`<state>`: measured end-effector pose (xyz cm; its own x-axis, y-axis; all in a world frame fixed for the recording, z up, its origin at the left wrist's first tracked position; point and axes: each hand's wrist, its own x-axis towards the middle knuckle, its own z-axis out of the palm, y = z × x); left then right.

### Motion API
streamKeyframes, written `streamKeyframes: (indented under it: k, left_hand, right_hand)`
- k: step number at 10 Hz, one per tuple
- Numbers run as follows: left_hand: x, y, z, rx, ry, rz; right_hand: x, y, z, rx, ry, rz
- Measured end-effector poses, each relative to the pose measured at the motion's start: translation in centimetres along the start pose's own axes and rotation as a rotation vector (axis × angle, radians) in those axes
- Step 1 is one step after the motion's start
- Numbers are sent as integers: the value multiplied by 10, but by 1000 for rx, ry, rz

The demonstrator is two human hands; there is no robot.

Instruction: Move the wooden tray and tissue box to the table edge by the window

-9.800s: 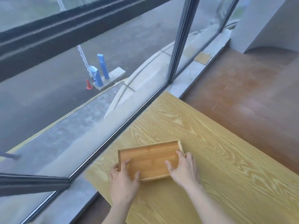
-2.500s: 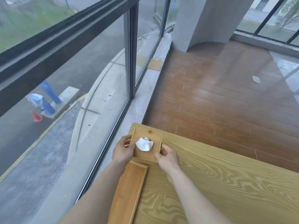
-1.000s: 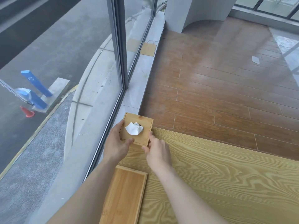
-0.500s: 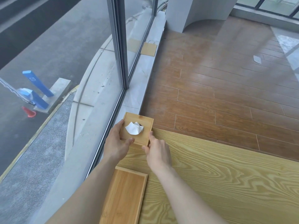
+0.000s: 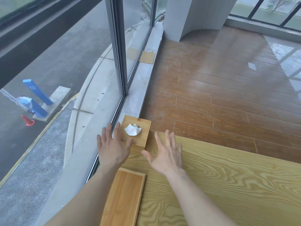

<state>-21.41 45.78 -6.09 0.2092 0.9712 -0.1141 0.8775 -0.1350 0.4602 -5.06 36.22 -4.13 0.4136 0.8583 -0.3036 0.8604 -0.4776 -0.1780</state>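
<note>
A square wooden tissue box [image 5: 141,128] with a white tissue sticking out of its top stands on the far corner of the light wooden table [image 5: 219,185], right by the window. The flat wooden tray [image 5: 123,196] lies lengthwise along the same window-side edge, just nearer to me. My left hand [image 5: 112,147] hovers open at the box's left side, fingers spread, thumb close to the box's near edge. My right hand [image 5: 166,154] is open a little to the right of the box and holds nothing.
The tall window [image 5: 81,62] with its dark frame post [image 5: 119,46] runs along the left, with a pale stone sill [image 5: 138,88] below. Brown wooden floor [image 5: 219,88] lies beyond the table's far edge. A white column [image 5: 187,15] stands at the back.
Both hands have let go of the tissue box and drawn back with fingers spread. The box stays on the table corner and the tray has not moved.
</note>
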Motion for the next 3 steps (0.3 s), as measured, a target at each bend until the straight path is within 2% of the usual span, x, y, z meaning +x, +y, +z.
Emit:
streamKeyframes:
  k: [2, 3]
  left_hand:
    - [-25, 23, -18, 140, 0, 96]
    - [-38, 40, -28, 192, -43, 147]
  right_hand:
    - [-27, 24, -23, -93, -87, 22]
    - [-43, 35, -36, -99, -71, 28]
